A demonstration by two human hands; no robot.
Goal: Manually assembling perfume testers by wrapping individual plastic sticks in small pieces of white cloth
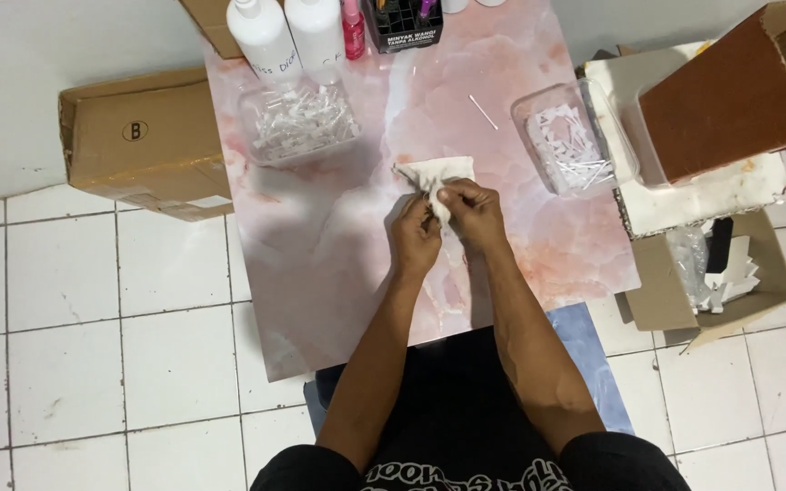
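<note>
Two hands: left hand (pixel 414 238), right hand (pixel 471 211), around white cloth (pixel 436 175).

Open tabletop (pixel 320 245) between two clear tubs (pixel 297 123) (pixel 568 136); bottles (pixel 288 32) behind.

Two white bottles (pixel 288 36), two clear tubs (pixel 575 136), one cloth (pixel 434 173)
</note>
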